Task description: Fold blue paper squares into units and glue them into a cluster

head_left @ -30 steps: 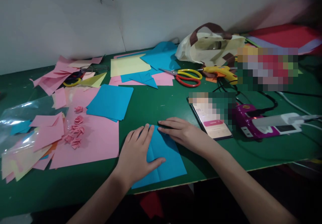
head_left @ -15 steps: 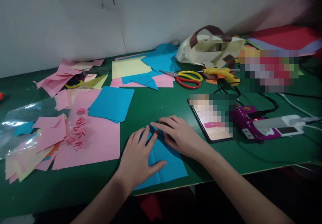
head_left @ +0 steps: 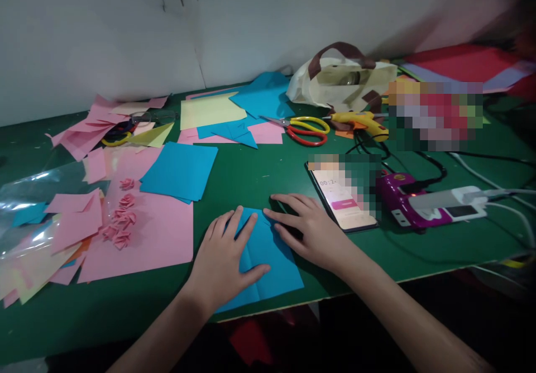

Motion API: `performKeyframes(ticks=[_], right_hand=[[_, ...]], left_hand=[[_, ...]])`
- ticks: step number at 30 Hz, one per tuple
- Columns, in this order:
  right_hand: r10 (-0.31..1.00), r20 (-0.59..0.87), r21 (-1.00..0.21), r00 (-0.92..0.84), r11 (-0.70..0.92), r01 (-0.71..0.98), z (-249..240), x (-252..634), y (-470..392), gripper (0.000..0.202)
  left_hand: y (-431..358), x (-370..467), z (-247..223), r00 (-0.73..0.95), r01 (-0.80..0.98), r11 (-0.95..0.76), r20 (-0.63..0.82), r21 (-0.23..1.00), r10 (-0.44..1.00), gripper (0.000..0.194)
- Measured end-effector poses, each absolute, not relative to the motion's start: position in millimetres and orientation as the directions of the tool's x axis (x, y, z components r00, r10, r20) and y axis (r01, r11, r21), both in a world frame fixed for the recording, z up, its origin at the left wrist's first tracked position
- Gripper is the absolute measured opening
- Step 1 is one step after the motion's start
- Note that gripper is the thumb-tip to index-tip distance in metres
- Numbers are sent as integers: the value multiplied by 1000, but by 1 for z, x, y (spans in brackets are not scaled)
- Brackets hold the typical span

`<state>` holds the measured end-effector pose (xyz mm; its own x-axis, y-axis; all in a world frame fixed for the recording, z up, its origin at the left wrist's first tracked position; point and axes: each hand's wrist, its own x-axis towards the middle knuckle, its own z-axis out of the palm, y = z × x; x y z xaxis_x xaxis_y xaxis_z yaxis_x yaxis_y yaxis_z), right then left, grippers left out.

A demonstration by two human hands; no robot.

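Note:
A blue paper sheet (head_left: 274, 267) with a crease down it lies at the table's near edge. My left hand (head_left: 224, 256) rests flat on its left part, fingers spread and thumb pointing right across the crease. On the sheet's upper right edge lies my right hand (head_left: 307, 228), fingers apart and stretched to the left. Neither hand grips anything. A stack of blue squares (head_left: 180, 171) is up and to the left, partly over a large pink sheet (head_left: 167, 239) that carries several small folded pink roses (head_left: 124, 216).
Scissors (head_left: 307, 131) and a yellow glue gun (head_left: 360, 123) lie behind. To the right are a phone (head_left: 345, 200), a purple power strip (head_left: 402, 202) and cables. A cloth bag (head_left: 310, 85) stands at the back; pink scraps (head_left: 77, 216) lie left.
My right hand has moved right, away from my left hand, and its fingers have spread, baring the sheet's top edge. The whole view has shifted slightly.

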<state>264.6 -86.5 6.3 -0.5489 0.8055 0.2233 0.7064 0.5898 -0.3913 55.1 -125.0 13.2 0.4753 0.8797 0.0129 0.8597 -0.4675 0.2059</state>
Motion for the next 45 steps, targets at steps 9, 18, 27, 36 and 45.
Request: performKeyframes(ticks=[9,18,27,36,45], right_hand=[[856,358,-511,-372,513,689,-2,269,-87,20],[909,209,-594,-362,412,691,1,242,-86,15],[629,363,-281,-687,777,563,2,235,-87,20],[529,447,-213,-722,846,488,13,246,-89,23],[748,374,-315,-549,659,683,15,254,-93,48]], left_hand=[[-126,54,11,498,849,-494,29,188,867,70],[-127,54,8,529,831,-535,79,153,845,54],[-130,52,6,458,847,-467,96,255,884,64],[-127,49,9,466,863,-471,70,184,882,68],[-134,54,13,322,935,-333,107,120,941,86]])
